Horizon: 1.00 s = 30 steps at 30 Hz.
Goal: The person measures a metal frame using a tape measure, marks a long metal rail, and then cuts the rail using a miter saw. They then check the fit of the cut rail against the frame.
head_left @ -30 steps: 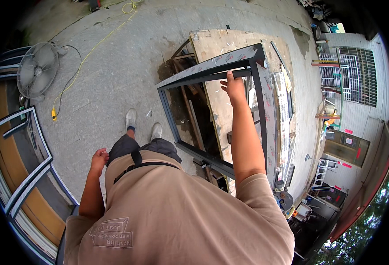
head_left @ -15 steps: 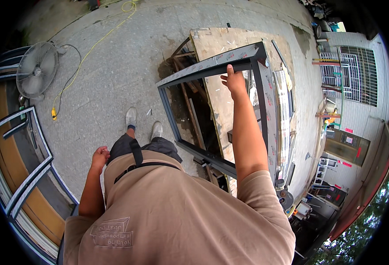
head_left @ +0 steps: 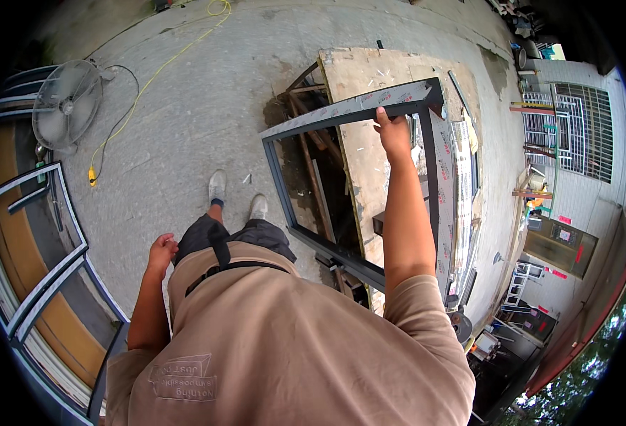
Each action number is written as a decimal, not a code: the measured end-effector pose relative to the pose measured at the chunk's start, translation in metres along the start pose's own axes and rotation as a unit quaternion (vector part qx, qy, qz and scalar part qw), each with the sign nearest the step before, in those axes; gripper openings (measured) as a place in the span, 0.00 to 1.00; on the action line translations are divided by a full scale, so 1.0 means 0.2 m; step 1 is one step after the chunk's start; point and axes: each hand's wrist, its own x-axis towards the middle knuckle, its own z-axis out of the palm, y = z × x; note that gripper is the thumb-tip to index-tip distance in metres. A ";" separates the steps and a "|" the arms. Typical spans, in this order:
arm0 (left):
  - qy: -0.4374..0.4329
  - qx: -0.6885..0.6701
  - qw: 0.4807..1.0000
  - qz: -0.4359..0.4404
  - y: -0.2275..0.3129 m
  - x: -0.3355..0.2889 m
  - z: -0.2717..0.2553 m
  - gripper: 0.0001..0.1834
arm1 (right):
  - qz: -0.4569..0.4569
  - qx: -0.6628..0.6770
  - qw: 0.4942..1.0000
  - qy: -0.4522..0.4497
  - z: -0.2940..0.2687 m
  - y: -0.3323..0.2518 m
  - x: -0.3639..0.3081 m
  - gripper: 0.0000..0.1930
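Note:
A large dark grey rectangular metal frame, partly covered in printed protective film, stands tilted in front of me and to the right. My right hand is closed around its far bar, close to the far right corner, with the thumb lying on the film. The frame's near corner is hidden behind my right arm and shirt. Down by my left thigh hangs my left hand, its fingers loosely bent and slightly apart, with nothing visible in it.
Beside the frame is a worn wooden workbench with scraps on top. Wrapped profiles lie along its right side. A fan, a yellow cable and leaning window frames are on the left. White grilles stand far right.
The frame and my right hand have shifted slightly right in the view, along with the bench and floor. My right hand keeps its hold, and my left hand stays by my thigh.

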 end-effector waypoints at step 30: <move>-0.029 0.036 0.999 0.005 0.23 0.14 -0.08 0.19 | -0.083 -0.180 0.960 0.199 0.15 -0.10 -0.08 0.22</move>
